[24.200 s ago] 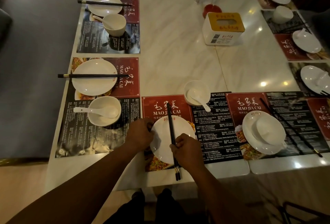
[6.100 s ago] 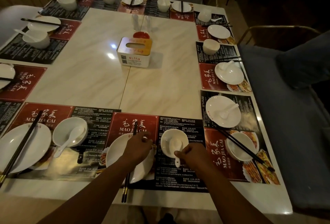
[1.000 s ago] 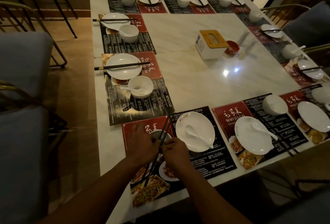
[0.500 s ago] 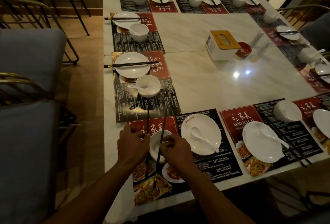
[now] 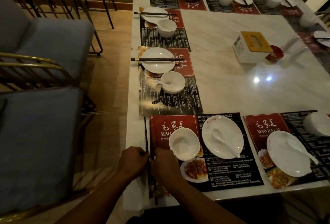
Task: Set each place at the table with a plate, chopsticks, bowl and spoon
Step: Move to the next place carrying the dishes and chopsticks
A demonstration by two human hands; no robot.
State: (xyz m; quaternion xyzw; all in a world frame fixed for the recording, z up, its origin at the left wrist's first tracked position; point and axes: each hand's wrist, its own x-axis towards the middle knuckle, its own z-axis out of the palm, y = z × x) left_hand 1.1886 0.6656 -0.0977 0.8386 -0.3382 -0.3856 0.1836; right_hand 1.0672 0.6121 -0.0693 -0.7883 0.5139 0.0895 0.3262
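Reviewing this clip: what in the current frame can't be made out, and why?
Head view, chopsticks: middle stretch covered by the left hand and right hand pinching them.
Head view, bowl at the right edge: cut off by the frame.
Head view, placemat small print: too small and dim to read.
Head view, far-right plate: blurred, cut by the edge.

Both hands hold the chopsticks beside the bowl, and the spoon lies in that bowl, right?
Not quite. In the head view the left hand and right hand hold the chopsticks beside the bowl, but that bowl is empty; the spoon lies on the plate.
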